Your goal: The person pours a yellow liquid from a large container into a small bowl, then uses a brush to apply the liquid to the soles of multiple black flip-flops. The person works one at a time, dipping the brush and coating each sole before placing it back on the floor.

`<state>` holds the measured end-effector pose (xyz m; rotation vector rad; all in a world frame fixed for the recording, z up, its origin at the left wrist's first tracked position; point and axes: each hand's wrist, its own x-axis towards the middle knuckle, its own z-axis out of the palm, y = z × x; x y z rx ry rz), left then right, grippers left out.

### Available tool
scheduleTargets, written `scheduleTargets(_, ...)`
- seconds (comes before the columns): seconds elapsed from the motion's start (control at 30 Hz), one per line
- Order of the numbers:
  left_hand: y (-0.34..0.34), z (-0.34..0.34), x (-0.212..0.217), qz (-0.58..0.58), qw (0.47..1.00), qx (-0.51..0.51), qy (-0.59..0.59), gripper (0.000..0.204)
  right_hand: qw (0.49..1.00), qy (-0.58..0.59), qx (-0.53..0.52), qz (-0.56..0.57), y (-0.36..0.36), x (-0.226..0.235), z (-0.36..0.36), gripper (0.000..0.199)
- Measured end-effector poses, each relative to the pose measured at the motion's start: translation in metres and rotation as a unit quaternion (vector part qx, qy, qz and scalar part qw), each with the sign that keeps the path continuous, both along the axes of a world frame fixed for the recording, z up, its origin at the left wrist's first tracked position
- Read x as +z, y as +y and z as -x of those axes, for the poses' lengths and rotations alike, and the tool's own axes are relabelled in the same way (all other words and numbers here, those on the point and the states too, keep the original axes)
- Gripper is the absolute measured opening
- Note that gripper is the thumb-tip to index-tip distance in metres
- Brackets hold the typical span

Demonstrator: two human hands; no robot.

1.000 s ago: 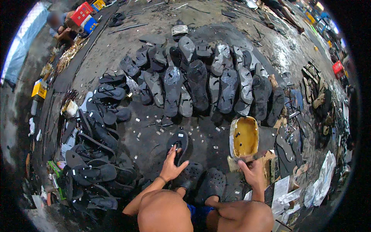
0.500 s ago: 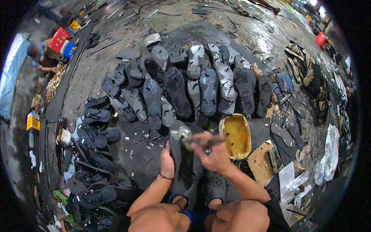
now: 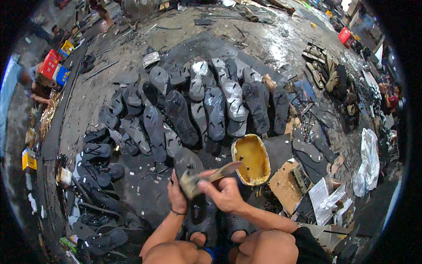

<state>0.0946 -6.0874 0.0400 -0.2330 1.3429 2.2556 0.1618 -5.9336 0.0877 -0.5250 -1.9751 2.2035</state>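
Observation:
My left hand (image 3: 178, 196) is closed around the left edge of a dark grey sandal sole (image 3: 188, 161), which it holds tilted above my feet. A flat brush (image 3: 223, 172) with a wooden handle is gripped in my right hand (image 3: 226, 193). Its pale bristles (image 3: 190, 185) lie against the sole's upper face and hide part of it. Just right of the brush handle stands a pale-rimmed oval tub (image 3: 234, 152) with amber liquid inside. Beyond my hands, several grey and black soles (image 3: 180, 116) lie in overlapping rows, some with a shiny wet surface.
Black strapped sandals (image 3: 99, 176) are heaped at the left. On the right are torn cardboard (image 3: 285, 184), papers (image 3: 321, 200) and a white plastic bag (image 3: 366, 163). Tan sandals (image 3: 323, 68) lie farther back. Another person (image 3: 33, 86) works at the far left beside coloured crates (image 3: 50, 64).
The brush in my right hand has moved down the sole toward me, and its handle has swung up to the right. My left hand keeps its hold. The whole view has shifted.

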Motion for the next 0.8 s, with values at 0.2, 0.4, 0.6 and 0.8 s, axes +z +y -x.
scheduleTargets(0.2,-0.081,-0.074,-0.031,-0.276,0.894,-0.165,-0.311,0.079,0.938,-0.036,-0.101,0.328,0.058,-0.003,0.003,0.028)
scheduleTargets(0.4,0.001,0.002,0.014,-0.05,0.987,-0.044,-0.145,0.078,0.99,0.032,0.028,-0.134,0.006,0.006,0.004,0.019)
scheduleTargets(0.6,0.016,0.033,-0.004,-0.17,0.973,0.002,-0.153,0.079,0.993,0.008,-0.089,-0.077,0.034,-0.018,0.026,0.018)
scheduleTargets(0.8,0.044,0.026,0.027,-0.22,0.959,-0.008,-0.176,0.071,0.998,0.035,-0.034,-0.044,0.03,0.013,0.035,0.021)
